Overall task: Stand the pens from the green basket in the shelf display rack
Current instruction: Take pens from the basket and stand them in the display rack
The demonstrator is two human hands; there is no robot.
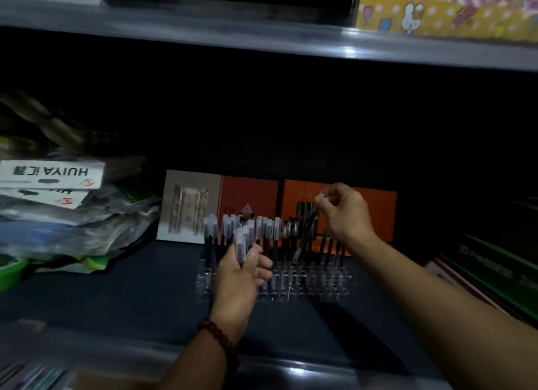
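A clear display rack [317,284] with rows of holes stands on the dark shelf. Several black pens with frosted caps [269,229] stand upright in its back rows. My left hand [240,276] grips a small bundle of pens [242,242] in front of the rack's left part. My right hand [345,212] pinches the capped top of a single pen [305,238], which slants down to the left over the rack's middle. A green rim, possibly the green basket [10,273], shows at the far left edge.
A pile of plastic-wrapped packs with white labels [52,175] lies at the left. Grey, red and orange gift boxes [250,194] stand behind the rack. Dark green boxes [495,270] sit at the right. A shelf board [262,37] runs overhead.
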